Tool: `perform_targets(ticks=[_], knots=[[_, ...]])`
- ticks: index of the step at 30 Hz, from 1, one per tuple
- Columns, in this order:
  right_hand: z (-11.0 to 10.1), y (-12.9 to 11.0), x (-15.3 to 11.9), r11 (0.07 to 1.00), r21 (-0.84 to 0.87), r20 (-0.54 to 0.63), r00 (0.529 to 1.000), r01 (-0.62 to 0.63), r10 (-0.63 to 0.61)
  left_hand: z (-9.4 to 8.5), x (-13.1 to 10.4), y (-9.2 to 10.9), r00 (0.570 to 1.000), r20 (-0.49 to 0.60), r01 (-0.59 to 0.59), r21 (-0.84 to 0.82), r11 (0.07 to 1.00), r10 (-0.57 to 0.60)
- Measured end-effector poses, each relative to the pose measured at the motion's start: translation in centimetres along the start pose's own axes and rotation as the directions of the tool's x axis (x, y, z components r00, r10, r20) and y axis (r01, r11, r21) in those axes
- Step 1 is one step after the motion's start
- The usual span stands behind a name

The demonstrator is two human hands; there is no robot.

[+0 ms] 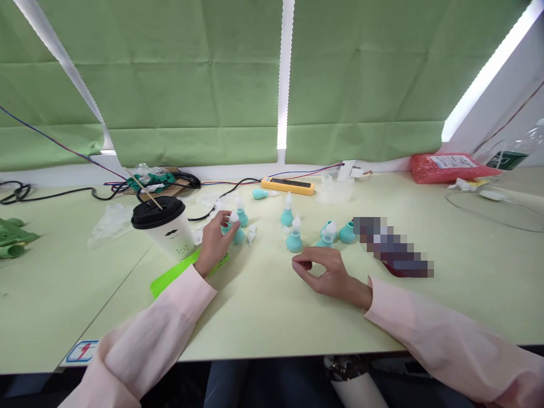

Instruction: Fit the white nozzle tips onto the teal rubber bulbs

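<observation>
The left hand [215, 241] covers part of a teal bulb [238, 237], and whether its fingertips grip the white nozzle [233, 217] is hard to say. The right hand [329, 272] hides the base of another bulb [326, 243]. A sleeve [182, 303] crosses the green case [165, 282]. Pixelation masks a dark object [395, 249]. The red package's [425, 170] label is too small to read; the right edge crops a clear bottle [521, 147].
</observation>
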State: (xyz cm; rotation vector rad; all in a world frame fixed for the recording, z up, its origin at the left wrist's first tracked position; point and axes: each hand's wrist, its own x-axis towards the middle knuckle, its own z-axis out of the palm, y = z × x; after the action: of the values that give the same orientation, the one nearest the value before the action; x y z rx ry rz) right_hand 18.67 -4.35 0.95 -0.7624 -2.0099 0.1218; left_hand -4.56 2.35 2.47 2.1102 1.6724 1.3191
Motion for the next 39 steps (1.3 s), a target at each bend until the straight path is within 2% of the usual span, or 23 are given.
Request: perform_targets(ticks=[3, 8, 13, 17, 22, 25, 29, 32, 34, 36, 37, 39], knots=[[0.4, 0.7, -0.2, 0.999, -0.038, 0.03, 1.0, 0.003, -0.002, -1.0, 0.9, -0.5, 0.997, -0.075, 0.022, -0.068, 0.997, -0.027], [1.0, 1.1, -0.7, 0.997, -0.07, 0.191, 0.982, 0.017, -0.004, -2.0, 1.6, -0.9, 0.991, -0.132, 0.007, -0.158, 0.987, -0.029], [1.1, 0.5, -0.9, 0.992, -0.081, 0.301, 0.951, 0.102, -0.073, -1.2, 1.4, -0.9, 0.999, -0.033, 0.005, -0.196, 0.981, -0.012], [1.3, 0.3, -1.2, 0.989, -0.096, 0.368, 0.927, 0.11, -0.067, -1.2, 1.6, -1.2, 0.992, 0.125, 0.002, -0.207, 0.978, 0.024], [1.5, 0.5, -1.4, 0.988, -0.134, 0.372, 0.928, 0.074, -0.02, -1.2, 1.8, -2.0, 0.994, 0.101, -0.036, -0.118, 0.992, 0.048], [1.5, 0.3, -1.3, 0.986, -0.154, 0.403, 0.915, 0.063, 0.005, -0.7, 1.7, -2.4, 0.988, 0.149, -0.045, -0.03, 0.999, 0.049], [1.4, 0.0, -1.3, 0.984, -0.168, 0.461, 0.887, 0.058, 0.027, -0.2, 1.4, -2.5, 0.972, 0.223, -0.115, 0.149, 0.982, 0.08], [1.3, -0.2, -1.2, 0.98, -0.187, 0.498, 0.866, 0.063, 0.04, -0.3, 1.1, -1.9, 0.98, 0.171, -0.14, 0.243, 0.96, 0.099], [1.3, -0.4, -1.1, 0.975, -0.209, 0.515, 0.856, 0.08, 0.04, -0.4, 0.7, -1.0, 0.985, 0.054, -0.174, 0.295, 0.94, 0.165], [1.3, -0.5, -1.0, 0.969, -0.226, 0.524, 0.851, 0.099, 0.035, -0.2, 0.1, 0.0, 0.955, -0.011, -0.276, 0.332, 0.902, 0.297], [1.3, -0.5, -1.0, 0.967, -0.231, 0.525, 0.85, 0.106, 0.032, 0.1, -0.2, 0.5, 0.929, 0.015, -0.354, 0.333, 0.874, 0.371], [1.4, -0.6, -1.0, 0.966, -0.233, 0.526, 0.85, 0.115, 0.026, 0.8, -0.7, 1.2, 0.861, 0.184, -0.509, 0.312, 0.802, 0.475]])
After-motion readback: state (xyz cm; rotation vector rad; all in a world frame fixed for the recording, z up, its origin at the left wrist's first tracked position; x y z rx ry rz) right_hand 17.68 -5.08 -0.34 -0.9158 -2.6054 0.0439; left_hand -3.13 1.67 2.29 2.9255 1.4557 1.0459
